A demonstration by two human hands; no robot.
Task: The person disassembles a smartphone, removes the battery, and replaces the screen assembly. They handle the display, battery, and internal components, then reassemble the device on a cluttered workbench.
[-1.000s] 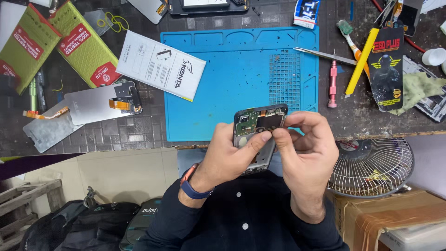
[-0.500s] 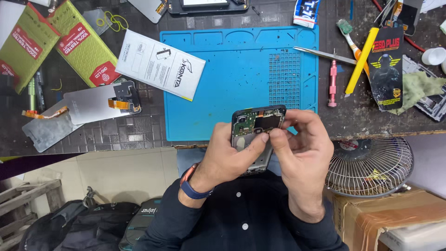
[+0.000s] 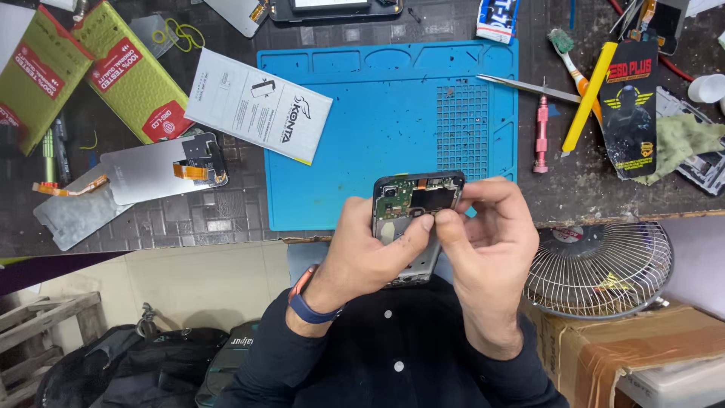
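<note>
The left hand has its grip closed around an opened phone, thumb on its exposed boards. The right hand pinches its upper right edge. The phone hangs just past the counter edge, above the lap. The blue mat beyond lies bare; the fan sits close right.

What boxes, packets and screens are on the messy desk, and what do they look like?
Two green packets: far left, flat, with red labels.
White leaflet: tilted across the blue mat's left edge.
Black packet: right side, tall, yellow picture.
Bare phone screens: left, silvery, with orange ribbon cables.
</note>
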